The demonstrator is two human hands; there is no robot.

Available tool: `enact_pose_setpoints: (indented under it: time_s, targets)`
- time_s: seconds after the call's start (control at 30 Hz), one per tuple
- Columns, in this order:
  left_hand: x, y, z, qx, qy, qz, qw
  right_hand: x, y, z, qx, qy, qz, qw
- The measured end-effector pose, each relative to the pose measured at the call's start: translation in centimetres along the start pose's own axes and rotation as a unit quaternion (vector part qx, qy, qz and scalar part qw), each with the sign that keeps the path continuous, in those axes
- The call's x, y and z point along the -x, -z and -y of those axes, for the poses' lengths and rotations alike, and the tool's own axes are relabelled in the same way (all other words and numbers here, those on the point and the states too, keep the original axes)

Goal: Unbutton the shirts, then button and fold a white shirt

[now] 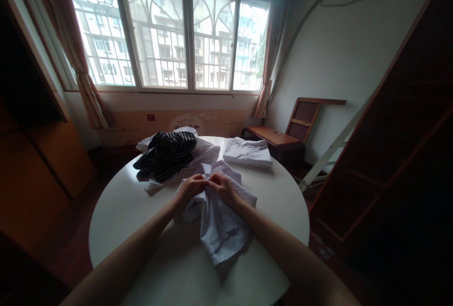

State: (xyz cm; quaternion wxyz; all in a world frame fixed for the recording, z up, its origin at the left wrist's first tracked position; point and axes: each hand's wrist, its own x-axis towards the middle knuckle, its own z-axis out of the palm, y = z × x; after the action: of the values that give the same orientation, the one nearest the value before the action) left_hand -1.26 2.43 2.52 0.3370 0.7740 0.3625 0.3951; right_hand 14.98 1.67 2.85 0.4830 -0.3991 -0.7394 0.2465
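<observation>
— Where are the hands?

— Both meet over the white shirt [221, 221], which lies crumpled on the round white worktop [127, 211], just in front of the person. The left hand [191, 188] and the right hand [222, 187] touch at their tips near the shirt's far end.

— And the fingers?

— Pressed together on each hand, pinching a bit of the shirt's cloth between them; exactly what part they nip is too small to tell.

— Anything holding things?

— No box or basket on the worktop; it carries the clothes itself. Beyond the hands lies a dark striped garment [166, 152] heaped on a loose white garment [205, 152], and to the right a folded white stack [247, 152], apart from the shirt.

— Behind that?

— A flat cardboard carton [170, 124] under the window.
</observation>
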Motion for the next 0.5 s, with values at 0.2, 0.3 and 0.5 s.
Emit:
enact_pose_setpoints:
  time_s: [0.2, 0.3, 0.5]
  targets:
    - [0.1, 0.0, 0.0, -0.076, -0.081, 0.004, 0.994, -0.3, 0.0, -0.9, -0.057, -0.042, -0.005, 0.997]
    - [0.2, -0.1, -0.2, -0.089, -0.086, 0.008, 0.992, -0.5, 0.0, -1.2, -0.080, -0.073, -0.025, 0.994]
    - [0.1, 0.3, -0.3, -0.075, -0.063, -0.039, 0.994, -0.8, 0.1, -1.4, -0.105, -0.076, -0.072, 0.989]
